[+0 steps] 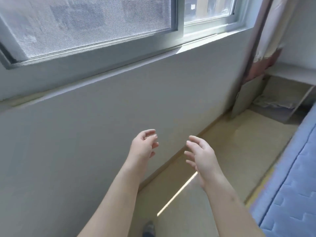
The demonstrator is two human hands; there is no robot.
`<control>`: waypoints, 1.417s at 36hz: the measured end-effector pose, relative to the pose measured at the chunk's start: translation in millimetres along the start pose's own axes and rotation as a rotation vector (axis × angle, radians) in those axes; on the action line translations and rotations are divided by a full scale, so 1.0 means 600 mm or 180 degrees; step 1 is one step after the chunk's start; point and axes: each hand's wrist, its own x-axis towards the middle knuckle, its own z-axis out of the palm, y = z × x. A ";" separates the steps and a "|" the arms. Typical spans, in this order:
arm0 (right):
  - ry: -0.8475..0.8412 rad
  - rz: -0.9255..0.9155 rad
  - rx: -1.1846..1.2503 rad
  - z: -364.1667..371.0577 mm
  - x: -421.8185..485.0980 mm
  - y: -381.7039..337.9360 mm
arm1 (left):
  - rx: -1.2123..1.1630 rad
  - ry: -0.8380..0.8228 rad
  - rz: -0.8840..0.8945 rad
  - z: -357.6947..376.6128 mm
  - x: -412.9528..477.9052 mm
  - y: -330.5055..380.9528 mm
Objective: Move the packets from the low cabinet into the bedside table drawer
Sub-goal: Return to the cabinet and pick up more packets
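Tan floor (213,168) along the wall, a sun stripe (177,195) across it. Far right, the open cabinet (294,71), blurred pale packets (271,104) on its bottom. Blue mattress (290,185) alongside.

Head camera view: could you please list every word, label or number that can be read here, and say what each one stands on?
None can be read.
Small pale plate outside the window: too small and blurred to tell whether it bears writing.
Pale packets in the low cabinet: blurred, no print legible.
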 end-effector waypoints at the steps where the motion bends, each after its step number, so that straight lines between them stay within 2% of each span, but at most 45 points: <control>1: 0.0096 0.0018 0.0015 -0.013 0.026 -0.002 | 0.0032 -0.0096 -0.0008 0.022 0.029 0.006; 8: 0.0610 -0.0035 0.0040 -0.087 0.254 -0.028 | 0.0098 -0.0628 0.0099 0.192 0.244 0.065; 13: 0.0900 -0.0190 0.0000 -0.136 0.414 -0.097 | 0.0119 -0.0962 0.0203 0.322 0.394 0.133; 21: 0.1574 -0.0174 0.0199 -0.299 0.582 -0.155 | 0.0350 -0.1783 0.0084 0.574 0.521 0.190; 37: 0.1953 -0.0193 0.0222 -0.722 0.895 -0.296 | 0.0512 -0.2038 0.0028 1.087 0.682 0.259; 44: 0.1968 0.0105 0.0260 -0.836 1.035 -0.316 | 0.0555 -0.1969 -0.0139 1.243 0.782 0.271; 51: 0.2130 0.0185 0.0303 -0.920 1.234 -0.347 | 0.0567 -0.2010 -0.0180 1.399 0.947 0.293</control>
